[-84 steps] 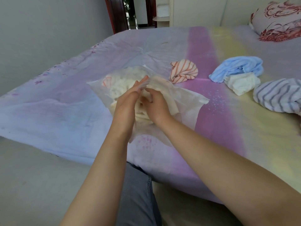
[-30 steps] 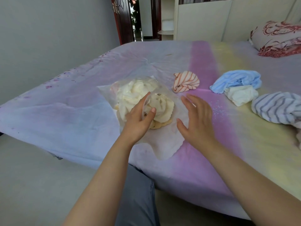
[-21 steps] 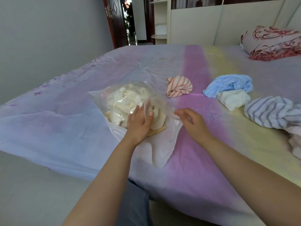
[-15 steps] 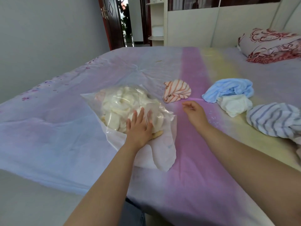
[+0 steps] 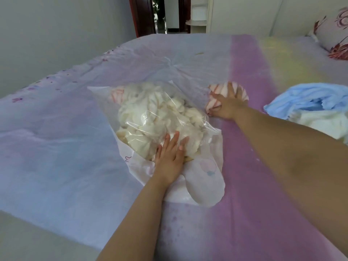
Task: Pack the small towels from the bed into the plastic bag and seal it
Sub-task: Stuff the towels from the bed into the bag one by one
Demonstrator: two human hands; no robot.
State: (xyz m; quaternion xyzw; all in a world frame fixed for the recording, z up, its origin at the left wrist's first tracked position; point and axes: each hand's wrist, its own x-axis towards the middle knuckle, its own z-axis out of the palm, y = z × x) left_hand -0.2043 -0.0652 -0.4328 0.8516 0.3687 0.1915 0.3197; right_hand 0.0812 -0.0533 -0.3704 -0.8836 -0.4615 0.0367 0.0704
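My left hand [image 5: 170, 157] presses flat on the plastic bag [image 5: 150, 117] while my right hand [image 5: 227, 104] grasps the striped towel [image 5: 216, 95] mid-bed; next, I'd lift it into the bag's mouth.

Hands I count: two, the left hand [image 5: 169, 159] and the right hand [image 5: 228, 105]
Plastic bags: one plastic bag [image 5: 205, 178]
Loose towels I see on the bed: three, a striped towel [image 5: 216, 102], a blue towel [image 5: 301, 102], a white towel [image 5: 323, 121]
Bagged towels: bunched, I cannot count them
Pillows: one pillow [image 5: 337, 34]
Beds: one bed [image 5: 56, 157]
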